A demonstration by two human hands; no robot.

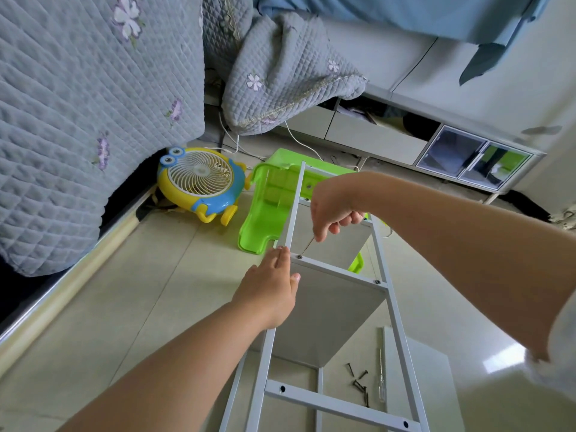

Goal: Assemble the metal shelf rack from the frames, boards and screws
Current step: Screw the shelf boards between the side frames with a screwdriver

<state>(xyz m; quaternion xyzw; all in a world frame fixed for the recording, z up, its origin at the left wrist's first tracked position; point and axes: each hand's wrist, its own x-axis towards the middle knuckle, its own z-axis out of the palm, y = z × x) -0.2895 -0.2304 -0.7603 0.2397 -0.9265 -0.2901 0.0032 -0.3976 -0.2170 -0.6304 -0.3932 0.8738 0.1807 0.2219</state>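
Left hand (270, 289) lay flat, fingers straight and pressed against the near rail of the white metal frame (393, 310), steadying it just beside the joint. Right hand (335, 207) hung above and beyond the left, fingertips pinching a thin hex key (308, 245) whose lower end met the screw (300, 256) at the left end of a crossbar, touching the left fingertips' side of the rail. Risk, as a judgement: thin key could slip out of the screw head and round it off if held at a slant; frame could twist or slide on the smooth tile under torque, since only one flat palm braced it; board could shift off its hole before the thread bit. Rack lay on its side on the floor below both hands, ladder-like, pale grey-white tubes with dark screw heads at the crossbar ends, two grey boards (324, 310) already standing between the side frames, the lower crossbar nearer the body showing bare holes. Loose dark screws (358, 380) and a clear-handled screwdriver (381, 380) lay on the tile below the right forearm, beside a spare white board (430, 385). Beyond the right hand, green plastic stool (268, 210) on its side; beyond the left hand, yellow-and-blue toy fan (199, 180).
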